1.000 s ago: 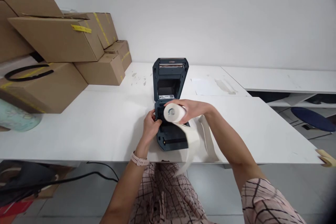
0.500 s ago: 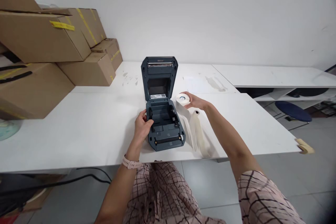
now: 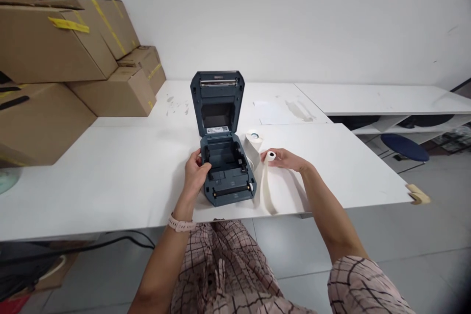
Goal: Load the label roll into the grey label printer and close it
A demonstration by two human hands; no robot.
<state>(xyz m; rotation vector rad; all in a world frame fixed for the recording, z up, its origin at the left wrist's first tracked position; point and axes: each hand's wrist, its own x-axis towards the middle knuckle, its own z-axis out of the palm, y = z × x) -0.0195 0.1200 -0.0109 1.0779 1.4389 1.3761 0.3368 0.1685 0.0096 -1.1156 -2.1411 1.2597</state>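
A dark grey label printer (image 3: 230, 176) stands on the white table with its lid (image 3: 218, 100) raised and its roll bay exposed. My left hand (image 3: 196, 169) grips the printer's left side, thumb over the rim. My right hand (image 3: 281, 158) is closed around a small, thin roll of backing paper (image 3: 271, 156), whose strip hangs down toward the table's front edge. Just behind it, beside the printer, a larger white label roll (image 3: 254, 138) stands on end, touched by neither hand. Its loose strip runs forward along the printer's right side.
Cardboard boxes (image 3: 125, 91) are stacked at the left of the table (image 3: 128, 176). A white sheet of paper (image 3: 274, 113) lies toward the back. At the right are a shelf unit (image 3: 390, 100), a blue stool (image 3: 405, 147) and a padded table corner (image 3: 418, 195).
My right hand has let go of the larger label roll and moved forward to take hold of the small roll. My left hand keeps its grip on the printer. The view has shifted slightly.
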